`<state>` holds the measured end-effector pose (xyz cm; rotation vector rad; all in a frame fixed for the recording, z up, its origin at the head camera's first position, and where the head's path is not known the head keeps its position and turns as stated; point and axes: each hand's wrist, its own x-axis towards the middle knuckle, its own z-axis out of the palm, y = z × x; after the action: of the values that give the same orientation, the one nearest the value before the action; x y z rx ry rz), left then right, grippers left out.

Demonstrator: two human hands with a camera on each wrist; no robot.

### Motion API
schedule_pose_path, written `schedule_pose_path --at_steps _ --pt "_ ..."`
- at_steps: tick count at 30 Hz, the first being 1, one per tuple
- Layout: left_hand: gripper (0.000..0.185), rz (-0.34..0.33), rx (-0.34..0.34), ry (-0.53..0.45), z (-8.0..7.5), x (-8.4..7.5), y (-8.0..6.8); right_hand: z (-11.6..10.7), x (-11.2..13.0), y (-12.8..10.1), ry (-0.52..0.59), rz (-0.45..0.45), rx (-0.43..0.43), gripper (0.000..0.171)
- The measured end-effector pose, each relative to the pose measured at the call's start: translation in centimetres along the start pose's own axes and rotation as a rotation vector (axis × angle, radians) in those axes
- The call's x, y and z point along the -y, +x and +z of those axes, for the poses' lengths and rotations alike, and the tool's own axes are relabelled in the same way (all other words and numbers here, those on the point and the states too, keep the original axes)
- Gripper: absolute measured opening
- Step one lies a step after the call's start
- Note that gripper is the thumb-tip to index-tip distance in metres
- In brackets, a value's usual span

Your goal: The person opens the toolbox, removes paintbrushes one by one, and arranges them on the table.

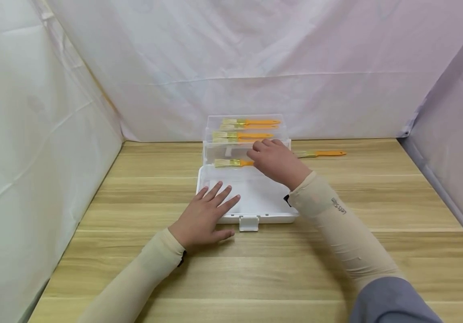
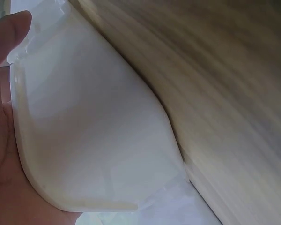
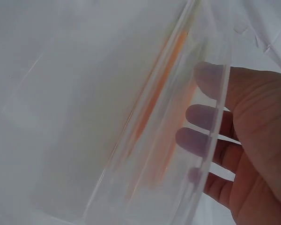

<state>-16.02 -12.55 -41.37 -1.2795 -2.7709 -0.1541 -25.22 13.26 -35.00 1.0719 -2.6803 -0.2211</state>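
A white plastic case (image 1: 251, 197) lies opened on the table, its translucent lid (image 1: 231, 151) raised at the back. My left hand (image 1: 203, 220) rests with spread fingers over the front left corner of the case, its palm along the case's edge in the left wrist view. At the lid's right side my right hand (image 1: 277, 161) has its fingers curled round the rim; in the right wrist view the fingertips (image 3: 194, 140) show through the plastic. A paintbrush (image 1: 229, 163) with pale bristles points left from below this hand, which hides its handle end.
Several more orange-handled paintbrushes (image 1: 259, 122) show at the lid, one above another. Another paintbrush (image 1: 328, 153) lies on the wooden table (image 1: 376, 202) to the right. A white clasp (image 1: 249, 223) sticks out from the case's front. White cloth (image 1: 255, 45) hangs around the table.
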Motion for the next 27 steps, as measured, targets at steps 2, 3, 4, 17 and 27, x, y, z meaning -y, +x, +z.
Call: schedule_pose_path --at_steps 2,3,4,17,27 --pt "0.084 -0.001 0.001 0.002 0.1 0.0 0.0 0.1 0.0 0.1 0.003 0.006 0.008 0.026" --pt "0.084 -0.002 0.001 0.002 0.1 0.0 0.0 0.2 0.0 0.1 0.005 0.006 0.012 0.027" --pt "0.083 -0.005 0.002 0.001 0.1 -0.1 0.0 0.3 0.0 0.2 0.006 0.006 0.016 0.027" --pt "0.081 -0.014 0.017 0.003 -0.1 -0.4 -0.1 0.8 0.2 0.8 0.037 0.007 0.065 0.027" --pt "0.079 -0.01 0.006 0.005 -0.2 -0.5 0.0 0.8 0.3 1.4 0.046 0.032 0.139 0.015"
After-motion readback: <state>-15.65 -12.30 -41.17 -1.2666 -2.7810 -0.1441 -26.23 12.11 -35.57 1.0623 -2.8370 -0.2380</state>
